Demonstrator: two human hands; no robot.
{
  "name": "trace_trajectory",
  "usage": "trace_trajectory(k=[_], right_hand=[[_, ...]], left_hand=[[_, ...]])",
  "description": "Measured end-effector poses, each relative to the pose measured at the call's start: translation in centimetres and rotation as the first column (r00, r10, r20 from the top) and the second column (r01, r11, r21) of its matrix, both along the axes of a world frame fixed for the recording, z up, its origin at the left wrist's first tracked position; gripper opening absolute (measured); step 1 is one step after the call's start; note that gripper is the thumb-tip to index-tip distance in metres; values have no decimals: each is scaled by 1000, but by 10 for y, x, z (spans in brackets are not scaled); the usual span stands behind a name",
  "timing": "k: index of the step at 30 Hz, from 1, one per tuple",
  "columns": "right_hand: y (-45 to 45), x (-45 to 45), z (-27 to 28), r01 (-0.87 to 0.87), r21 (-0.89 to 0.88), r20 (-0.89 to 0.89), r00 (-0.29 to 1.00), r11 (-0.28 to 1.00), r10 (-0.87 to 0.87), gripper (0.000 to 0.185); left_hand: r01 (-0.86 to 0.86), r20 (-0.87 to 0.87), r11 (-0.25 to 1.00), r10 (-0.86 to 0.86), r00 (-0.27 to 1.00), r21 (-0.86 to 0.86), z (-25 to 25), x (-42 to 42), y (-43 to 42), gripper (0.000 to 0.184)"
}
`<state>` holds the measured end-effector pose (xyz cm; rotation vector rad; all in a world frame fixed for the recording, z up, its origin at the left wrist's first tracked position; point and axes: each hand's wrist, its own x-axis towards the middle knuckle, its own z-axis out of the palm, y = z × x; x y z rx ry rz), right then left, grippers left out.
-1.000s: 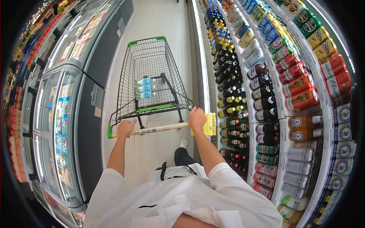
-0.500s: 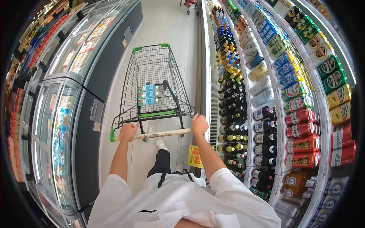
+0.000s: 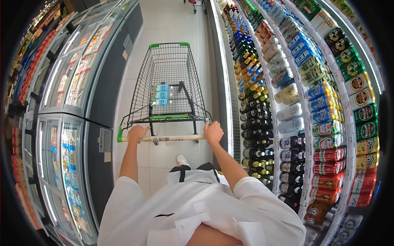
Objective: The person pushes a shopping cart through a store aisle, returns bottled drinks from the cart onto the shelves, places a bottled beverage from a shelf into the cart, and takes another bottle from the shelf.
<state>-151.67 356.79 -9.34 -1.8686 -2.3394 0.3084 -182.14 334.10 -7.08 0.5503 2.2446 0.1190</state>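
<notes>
A black wire shopping cart (image 3: 143, 78) with green corners stands in front of me. Both hands hold its pale handle bar (image 3: 186, 138), which carries dark printed characters. My left hand (image 3: 138, 133) is closed around the bar near its left end. At the right end of the bar, my right hand (image 3: 213, 132) is wrapped over it, beside the cart's frame. Inside the basket lies a small group of blue-labelled bottles (image 3: 160, 95), close to the handle side. The undersides of both hands' fingers are partly hidden.
Glass-doored freezers (image 3: 74, 143) line the left side. On the right, shelves hold rows of dark bottles (image 3: 256, 123) and stacked cans (image 3: 324, 162). Pale floor tiles (image 3: 164, 24) run ahead between them. Part of a red cart (image 3: 195, 3) shows at the far end.
The freezers and shelves have slid toward me as I and the cart moved forward along the aisle. Both hands have kept their hold on the bar. The yellow price sign has left view.
</notes>
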Motion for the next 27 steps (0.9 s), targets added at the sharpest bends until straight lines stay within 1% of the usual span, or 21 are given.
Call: trace_trajectory(k=[2, 3, 4, 7, 11, 17, 21, 24, 27], right_hand=[[9, -23, -1, 28, 17, 6, 1000, 999, -28, 38], [16, -32, -1, 30, -3, 3, 1000, 1000, -30, 38], [22, -43, -2, 25, -7, -11, 1000, 1000, -25, 38], [48, -65, -6, 43, -42, 71, 997, 998, -40, 39], [97, -99, -11, 45, -59, 65, 997, 997, -41, 41], [200, -150, -24, -5, -28, 61, 998, 1000, 7, 41], [274, -184, -29, -36, -30, 64, 997, 999, 38, 39], [328, -208, -41, -61, -10, 38, 997, 998, 61, 38], [378, -238, -48, -75, -11, 21, 997, 997, 75, 38]], left_hand=[[12, -9, 999, -12, 1000, -41, -6, -23, 16, 65], [9, -26, 999, -10, 1000, -45, -8, -36, 25, 65], [18, -10, 999, -18, 1000, -45, -8, -44, 32, 63], [7, 7, 999, -7, 1000, -47, -10, -66, 59, 62], [-8, 22, 1000, 9, 1000, -30, -11, -95, 105, 62], [-59, -6, 998, 59, 998, 6, -18, -134, 193, 64], [-92, -27, 996, 92, 995, -2, -18, -151, 254, 64], [-99, -50, 995, 100, 994, 29, -23, -169, 300, 63], [-155, -115, 981, 168, 979, 119, -32, -190, 339, 61]])
